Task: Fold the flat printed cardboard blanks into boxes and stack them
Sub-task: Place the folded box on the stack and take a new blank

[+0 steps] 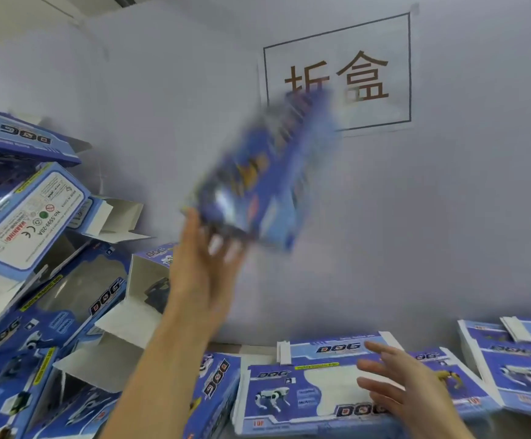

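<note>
Fingers of the left hand are extended and slightly spread, tips at the lower edge of a folded box; contact cannot be told through motion blur. Box lies at 1 o'clock from the hand, tilted, blue-printed, blurred. Right hand fingers are straight and apart, over a flat blank on the desk, at 5 o'clock from the box.

Rear boundary: pale grey-white wall panel, matte, evenly lit. Printed sign fixed on panel, upper right: dark rectangular border, two large brown characters. Panel corner seam upper left.
</note>
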### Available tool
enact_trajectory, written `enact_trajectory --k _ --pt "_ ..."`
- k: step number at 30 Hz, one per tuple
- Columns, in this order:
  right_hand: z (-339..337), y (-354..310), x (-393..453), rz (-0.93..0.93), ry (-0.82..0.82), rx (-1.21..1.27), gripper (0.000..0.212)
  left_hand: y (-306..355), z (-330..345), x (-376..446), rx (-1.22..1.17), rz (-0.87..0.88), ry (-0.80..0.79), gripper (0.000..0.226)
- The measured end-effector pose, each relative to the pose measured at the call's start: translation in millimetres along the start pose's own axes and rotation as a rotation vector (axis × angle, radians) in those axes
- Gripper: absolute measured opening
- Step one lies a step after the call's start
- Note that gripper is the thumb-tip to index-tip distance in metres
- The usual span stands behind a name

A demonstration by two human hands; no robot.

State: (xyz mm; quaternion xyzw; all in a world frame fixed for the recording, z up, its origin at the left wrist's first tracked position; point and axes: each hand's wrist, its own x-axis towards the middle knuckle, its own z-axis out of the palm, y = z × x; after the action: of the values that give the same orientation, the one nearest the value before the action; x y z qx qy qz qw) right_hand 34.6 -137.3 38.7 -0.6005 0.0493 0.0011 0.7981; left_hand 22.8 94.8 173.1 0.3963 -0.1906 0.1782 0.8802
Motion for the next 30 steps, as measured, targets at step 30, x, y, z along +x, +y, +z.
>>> enact_trajectory --k 30 --pt "10.0 8.0 15.5 -0.100 -0.371 -1.417 0.076 -113.2 -48.4 -41.9 1.826 -0.739 -0.725 0.067"
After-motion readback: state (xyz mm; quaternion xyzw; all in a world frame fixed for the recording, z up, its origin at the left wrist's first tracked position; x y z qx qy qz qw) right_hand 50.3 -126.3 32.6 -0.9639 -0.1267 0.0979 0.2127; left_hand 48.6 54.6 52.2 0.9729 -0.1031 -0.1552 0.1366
